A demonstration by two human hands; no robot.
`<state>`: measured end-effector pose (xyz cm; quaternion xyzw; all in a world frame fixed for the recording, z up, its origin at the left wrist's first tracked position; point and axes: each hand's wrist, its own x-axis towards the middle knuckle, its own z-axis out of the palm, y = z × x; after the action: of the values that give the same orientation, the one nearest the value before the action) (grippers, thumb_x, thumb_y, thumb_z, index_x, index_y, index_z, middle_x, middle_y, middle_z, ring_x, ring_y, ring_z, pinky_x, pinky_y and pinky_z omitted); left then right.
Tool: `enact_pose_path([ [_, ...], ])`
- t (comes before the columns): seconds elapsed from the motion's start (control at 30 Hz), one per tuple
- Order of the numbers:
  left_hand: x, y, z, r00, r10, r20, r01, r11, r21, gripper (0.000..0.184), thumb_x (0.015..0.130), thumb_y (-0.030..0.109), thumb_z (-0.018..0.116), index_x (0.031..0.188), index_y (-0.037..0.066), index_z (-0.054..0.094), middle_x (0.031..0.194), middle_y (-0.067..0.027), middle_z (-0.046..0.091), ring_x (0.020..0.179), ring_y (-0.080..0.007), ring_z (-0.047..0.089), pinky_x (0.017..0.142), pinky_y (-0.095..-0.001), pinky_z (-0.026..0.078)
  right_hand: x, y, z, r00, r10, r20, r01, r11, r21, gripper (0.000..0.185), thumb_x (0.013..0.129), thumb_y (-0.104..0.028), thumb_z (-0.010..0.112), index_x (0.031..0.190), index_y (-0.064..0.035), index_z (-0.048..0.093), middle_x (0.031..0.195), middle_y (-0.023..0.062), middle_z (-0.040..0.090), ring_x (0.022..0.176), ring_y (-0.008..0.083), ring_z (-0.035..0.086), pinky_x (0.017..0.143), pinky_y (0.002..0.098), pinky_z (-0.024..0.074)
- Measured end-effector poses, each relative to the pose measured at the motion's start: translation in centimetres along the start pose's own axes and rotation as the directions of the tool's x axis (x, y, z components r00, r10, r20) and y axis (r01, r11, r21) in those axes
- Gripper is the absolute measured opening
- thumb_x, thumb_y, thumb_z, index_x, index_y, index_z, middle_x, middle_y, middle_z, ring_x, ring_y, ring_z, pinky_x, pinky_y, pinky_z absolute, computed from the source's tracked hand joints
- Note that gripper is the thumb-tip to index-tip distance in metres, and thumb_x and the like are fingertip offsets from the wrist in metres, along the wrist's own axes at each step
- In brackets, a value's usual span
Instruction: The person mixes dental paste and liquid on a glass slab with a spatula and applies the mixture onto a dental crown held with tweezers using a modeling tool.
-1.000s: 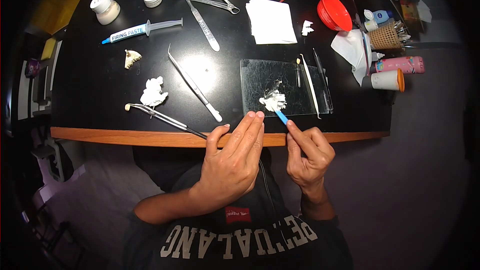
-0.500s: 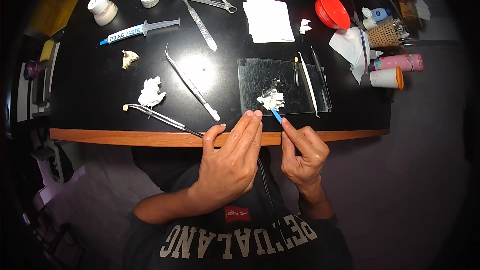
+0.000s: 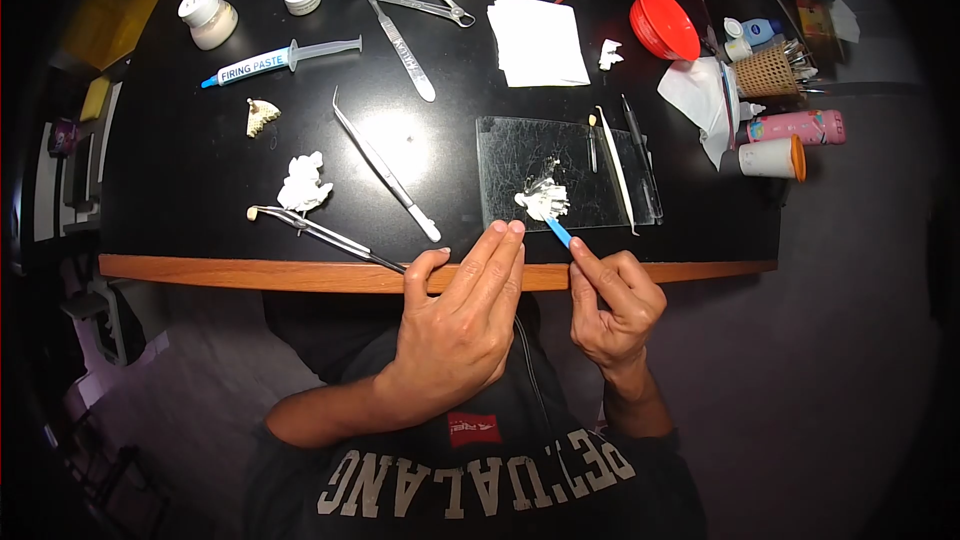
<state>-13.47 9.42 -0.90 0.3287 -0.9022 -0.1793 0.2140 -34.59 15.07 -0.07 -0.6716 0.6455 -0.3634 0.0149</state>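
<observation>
My right hand (image 3: 615, 310) pinches a slim blue plastic spatula (image 3: 561, 233). The spatula's far end meets a smear of white paste (image 3: 543, 201) on the scratched glass slab (image 3: 505, 155); its tip is hidden in the paste. My left hand (image 3: 460, 315) lies with its fingers stretched out, fingertips at the slab's near edge and thumb held apart at the table edge. Near that thumb rests a pair of dark-handled locking tweezers (image 3: 330, 236) gripping a small tooth-like piece (image 3: 252, 212).
Tweezers (image 3: 385, 165), crumpled white tissue (image 3: 304, 183) and a firing paste syringe (image 3: 255, 65) lie left. On the slab's right side are a white probe (image 3: 615, 170) and a dark pen-like tool (image 3: 641, 145). White paper sheets (image 3: 540, 45) and a red bowl (image 3: 668, 23) sit farther back.
My right hand has shifted slightly right and toward me with the blue spatula, showing more of it. My left hand stays nearly still.
</observation>
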Motion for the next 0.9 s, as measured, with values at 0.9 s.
enact_pose_path([
  [0.9, -0.03, -0.11, 0.04, 1.000, 0.003, -0.002, -0.003, 1.000, 0.011, 0.057, 0.090, 0.015, 0.075, 0.143, -0.004, 0.067, 0.164, -0.0130, 0.056, 0.152, -0.0208, 0.054, 0.112, -0.0509, 0.033, 0.53, 0.49, 0.04, 0.999, -0.020, 0.027, 0.021, 1.000, -0.004, 0.038, 0.083, 0.011, 0.082, 0.119, -0.0006, 0.085, 0.068, 0.0046, 0.060, 0.054, 0.0111, 0.055, 0.049, 0.0280, 0.0410],
])
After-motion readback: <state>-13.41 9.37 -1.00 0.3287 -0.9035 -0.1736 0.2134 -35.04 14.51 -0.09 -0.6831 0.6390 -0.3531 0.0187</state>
